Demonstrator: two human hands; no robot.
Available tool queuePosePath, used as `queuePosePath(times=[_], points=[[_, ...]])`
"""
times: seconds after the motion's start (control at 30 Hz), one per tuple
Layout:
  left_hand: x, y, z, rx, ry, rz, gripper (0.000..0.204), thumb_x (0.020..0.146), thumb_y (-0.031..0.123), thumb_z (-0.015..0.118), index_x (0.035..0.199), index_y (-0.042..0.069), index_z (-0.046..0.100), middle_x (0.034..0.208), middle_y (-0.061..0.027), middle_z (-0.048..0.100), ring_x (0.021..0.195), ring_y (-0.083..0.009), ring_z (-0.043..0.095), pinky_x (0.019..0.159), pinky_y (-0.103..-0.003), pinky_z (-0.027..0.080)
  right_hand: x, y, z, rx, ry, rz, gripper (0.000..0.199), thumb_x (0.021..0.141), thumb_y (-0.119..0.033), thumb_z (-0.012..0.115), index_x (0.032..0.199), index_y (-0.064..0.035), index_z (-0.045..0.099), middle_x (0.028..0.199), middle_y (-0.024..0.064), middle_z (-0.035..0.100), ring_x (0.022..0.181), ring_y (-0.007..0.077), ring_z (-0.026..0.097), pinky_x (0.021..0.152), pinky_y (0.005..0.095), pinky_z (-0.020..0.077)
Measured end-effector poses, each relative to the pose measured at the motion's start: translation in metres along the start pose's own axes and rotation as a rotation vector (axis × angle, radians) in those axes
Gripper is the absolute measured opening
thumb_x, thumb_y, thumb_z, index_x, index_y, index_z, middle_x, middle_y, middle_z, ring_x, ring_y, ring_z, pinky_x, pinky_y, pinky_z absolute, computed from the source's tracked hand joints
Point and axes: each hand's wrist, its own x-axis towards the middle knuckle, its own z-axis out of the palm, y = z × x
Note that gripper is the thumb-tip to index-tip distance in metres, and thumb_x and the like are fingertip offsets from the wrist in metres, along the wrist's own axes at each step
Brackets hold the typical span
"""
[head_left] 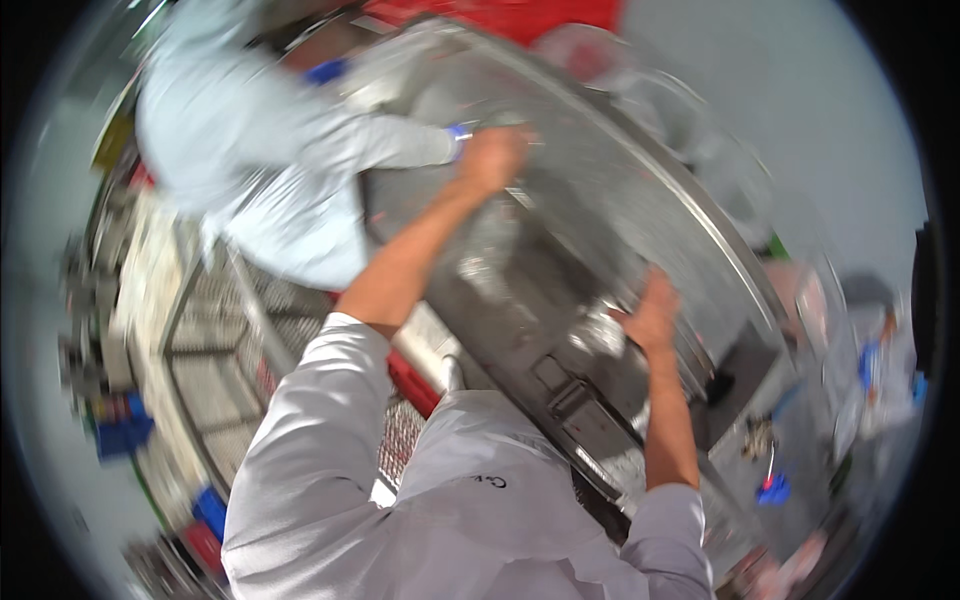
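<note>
My left hand [494, 158] reaches over the far part of a stainless steel table [650, 215]. Motion smears its fingers, so I cannot make out whether they hold anything. Right beside it is the blue-edged cuff [458, 142] of a co-worker's sleeve. My right hand [655, 312] is lower and to the right, over the table, with its thumb and fingers apart. By that thumb lies a shiny, clear crumpled patch [598, 333] that looks like plastic film or wet metal. A similar glossy patch [485, 268] shows between my arms.
A co-worker in a pale blue coat [255, 150] stands close on the left. Clear round tubs [660, 110] line the table's far right side. Metal racks [215, 350] stand at left. A dark-handled object [718, 386] lies near the table's right corner. Something red [500, 15] is at the back.
</note>
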Motion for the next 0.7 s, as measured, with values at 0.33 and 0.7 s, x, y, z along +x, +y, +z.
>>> queuePosePath(times=[0.33,0.7], points=[[-0.482,-0.168,-0.102,-1.516,0.430,-0.568,0.034,0.105,0.023,0.059,0.130,0.001,0.068,0.065,0.0038,0.053,0.056,-0.0081,0.051,0.064,-0.026,0.049,-0.099,-0.212,-0.003,0.279,-0.322,-0.780,0.092,0.047,-0.023,0.089,0.128,-0.0002,0.053,0.114,0.0197,0.058,0.108,0.0406,0.055,0.097,0.0500,0.0424],[-0.752,-0.334,-0.026,-0.005,0.286,-0.806,0.107,0.061,0.041,0.088,0.147,-0.001,0.039,0.130,-0.0232,0.055,0.123,-0.0413,0.053,0.105,-0.049,0.044,-0.298,-0.674,0.192,-0.276,-0.760,-1.981,0.088,0.059,-0.029,0.084,0.135,-0.0022,0.049,0.116,0.0149,0.058,0.122,0.0296,0.054,0.110,0.0521,0.0343]])
